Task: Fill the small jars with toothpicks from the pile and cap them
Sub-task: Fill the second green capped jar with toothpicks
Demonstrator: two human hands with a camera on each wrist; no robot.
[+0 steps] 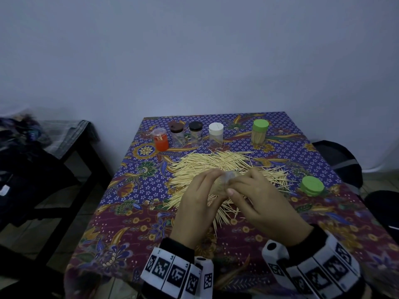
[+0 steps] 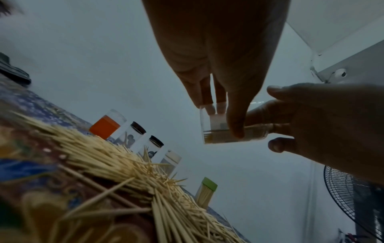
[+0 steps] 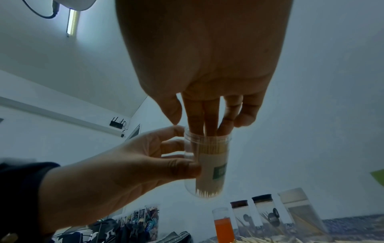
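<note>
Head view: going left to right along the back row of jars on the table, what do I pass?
orange jar → brown-lidded jar → black-lidded jar → white-lidded jar → green-lidded jar

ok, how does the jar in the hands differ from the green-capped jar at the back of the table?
Cap: the held jar has an open mouth; the green-capped jar is closed.
Support: the held jar is off the table, gripped by the left hand, with the right hand reaching its fingers into the mouth; the green-capped jar stands untouched on the tablecloth.
Shared: both are clear and packed with toothpicks.
</note>
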